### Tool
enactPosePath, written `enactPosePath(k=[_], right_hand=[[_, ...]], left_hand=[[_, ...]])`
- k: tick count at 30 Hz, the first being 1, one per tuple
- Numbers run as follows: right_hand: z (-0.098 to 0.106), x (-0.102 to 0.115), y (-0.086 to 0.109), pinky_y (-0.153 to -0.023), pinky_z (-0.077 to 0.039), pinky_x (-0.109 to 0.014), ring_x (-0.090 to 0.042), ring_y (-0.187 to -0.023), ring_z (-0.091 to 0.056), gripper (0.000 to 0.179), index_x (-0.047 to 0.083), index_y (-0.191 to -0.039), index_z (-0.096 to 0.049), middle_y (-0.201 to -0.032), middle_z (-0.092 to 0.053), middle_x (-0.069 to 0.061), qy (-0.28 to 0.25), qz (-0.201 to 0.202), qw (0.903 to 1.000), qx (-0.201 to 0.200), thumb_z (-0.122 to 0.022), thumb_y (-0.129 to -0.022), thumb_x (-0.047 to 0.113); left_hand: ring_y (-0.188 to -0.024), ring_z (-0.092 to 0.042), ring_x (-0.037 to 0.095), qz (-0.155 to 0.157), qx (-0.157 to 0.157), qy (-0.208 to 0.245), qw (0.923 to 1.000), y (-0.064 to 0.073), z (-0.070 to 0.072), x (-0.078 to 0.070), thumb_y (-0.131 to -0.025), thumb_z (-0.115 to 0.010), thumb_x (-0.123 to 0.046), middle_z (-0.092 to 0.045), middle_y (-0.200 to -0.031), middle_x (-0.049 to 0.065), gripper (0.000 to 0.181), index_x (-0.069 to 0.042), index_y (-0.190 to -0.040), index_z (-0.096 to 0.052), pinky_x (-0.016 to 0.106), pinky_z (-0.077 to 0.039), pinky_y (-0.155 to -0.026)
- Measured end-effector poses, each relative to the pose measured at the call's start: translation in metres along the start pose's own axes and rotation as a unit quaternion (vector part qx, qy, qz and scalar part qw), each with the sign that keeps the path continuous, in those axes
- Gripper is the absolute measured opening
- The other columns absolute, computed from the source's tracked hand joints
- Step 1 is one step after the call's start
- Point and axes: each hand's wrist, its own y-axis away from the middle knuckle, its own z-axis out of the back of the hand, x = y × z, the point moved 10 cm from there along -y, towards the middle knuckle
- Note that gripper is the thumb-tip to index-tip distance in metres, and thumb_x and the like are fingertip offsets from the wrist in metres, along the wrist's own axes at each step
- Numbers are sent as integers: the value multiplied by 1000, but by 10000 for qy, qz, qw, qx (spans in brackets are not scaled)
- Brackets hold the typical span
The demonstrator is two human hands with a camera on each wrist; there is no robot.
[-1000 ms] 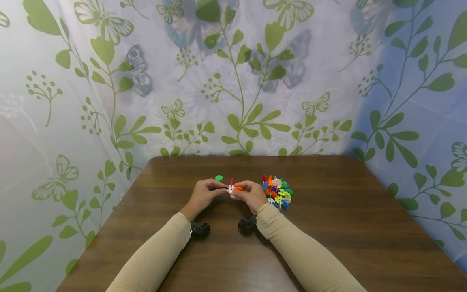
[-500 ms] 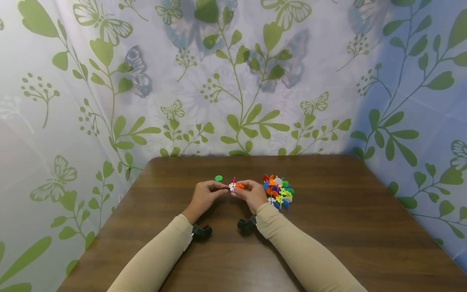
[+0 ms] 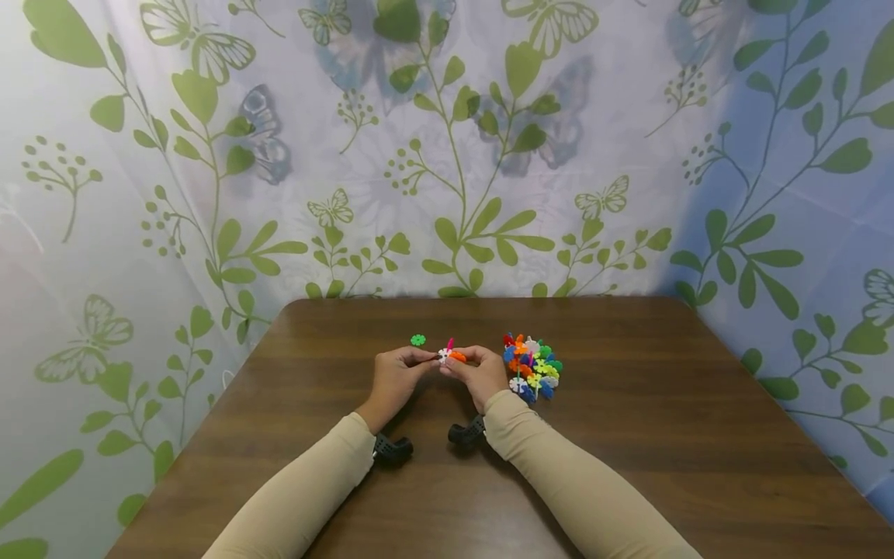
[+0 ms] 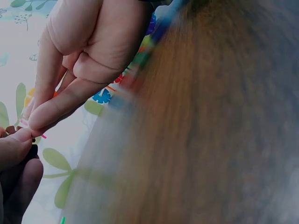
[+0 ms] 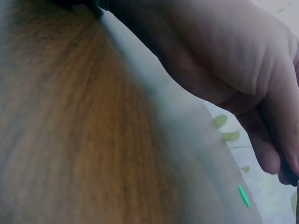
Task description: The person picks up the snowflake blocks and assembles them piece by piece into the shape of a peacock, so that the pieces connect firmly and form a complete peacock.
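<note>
My left hand (image 3: 398, 380) pinches a small brown notched disc (image 4: 10, 129) between thumb and fingertips; most of it is hidden by the fingers. Opposite, my right hand (image 3: 483, 378) pinches a joined cluster of flower-shaped discs: a white disc (image 3: 444, 355) facing me, an orange disc (image 3: 458, 356) at its right and a pink disc (image 3: 450, 342) standing up at its top. Both hands' fingertips meet at the white disc, over the middle of the table. The right wrist view leaves out the cluster.
A loose green flower disc (image 3: 417, 340) lies just beyond my left fingers. To the right of my right hand is a heap of many-coloured flower discs (image 3: 534, 366). The brown wooden table (image 3: 628, 466) ends at a patterned curtain (image 3: 461, 155).
The hands have shifted very slightly away from me, and the cluster has tilted and moved a little right. My wrists have drawn slightly closer together. Both grips stay as they were.
</note>
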Motion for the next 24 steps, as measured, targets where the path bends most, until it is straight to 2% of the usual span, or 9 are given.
enactPosePath(k=[3,6,12,13,15,17,18,20,24], right_hand=[[-1,-1,0,-84,-60,-40,-36,-91,-76,29,-12,-118,-70,-114,-64,-27,-23,-6,10000,87,-75,-90,-15],[-5,-2,0,-83,-61,-41,-35,-91,-76,32,-10,-123,-70,-117,-66,-26,123,10,9994,329,-75,-91,-14],[-18,-6,-3,-83,-61,-44,-40,-96,-74,42,-11,-134,-61,-131,-57,-35,436,95,9950,898,-68,-93,-19],[-19,-7,-3,-84,-61,-44,-41,-98,-73,44,-12,-136,-60,-132,-56,-36,518,70,9940,964,-67,-93,-21],[-21,-8,-5,-86,-61,-44,-40,-101,-72,43,-12,-135,-59,-132,-58,-34,1027,95,9888,1075,-68,-94,-19],[-25,-7,-6,-88,-60,-43,-37,-105,-71,40,-11,-134,-62,-130,-62,-30,1821,194,9751,1247,-72,-95,-12],[-28,-7,-8,-90,-59,-44,-36,-107,-70,39,-10,-133,-63,-128,-64,-27,2267,278,9639,1367,-74,-95,-7],[-35,-6,-12,-94,-57,-44,-33,-112,-67,37,-6,-132,-66,-127,-67,-20,3127,495,9343,1639,-76,-97,3],[-54,-8,-26,-104,-48,-51,-36,-123,-60,41,-2,-138,-64,-137,-63,-18,4243,955,8744,2153,-73,-100,11]], left_hand=[[-85,-76,16,47,-51,33,10000,0,2,3,-85,-88,-5,-79,-94,-3,12,-6,-97,-84,30,-62,-74],[-87,-76,21,162,-198,321,9992,-1,9,10,-86,-88,-6,-79,-95,0,14,-5,-100,-84,31,-62,-75],[-90,-74,35,578,-748,1009,9904,-5,33,28,-89,-86,-6,-78,-101,12,17,0,-104,-81,44,-61,-81],[-90,-74,34,647,-850,1024,9890,-5,37,31,-89,-86,-7,-78,-101,13,18,0,-105,-81,44,-61,-81],[-89,-73,32,763,-1034,1051,9861,-7,44,36,-89,-87,-7,-77,-102,14,20,1,-106,-80,41,-61,-80],[-89,-73,27,874,-1223,1076,9828,-8,51,41,-89,-87,-8,-77,-103,15,23,3,-108,-79,34,-61,-79],[-90,-72,25,904,-1319,1104,9809,-9,54,44,-89,-87,-8,-77,-103,15,24,4,-109,-79,31,-60,-79],[-90,-72,23,927,-1494,1204,9770,-12,59,49,-90,-87,-8,-76,-104,17,29,6,-112,-77,28,-60,-79],[-90,-71,22,950,-1701,1375,9711,-17,66,53,-90,-86,-7,-76,-106,19,31,7,-116,-76,29,-60,-81]])
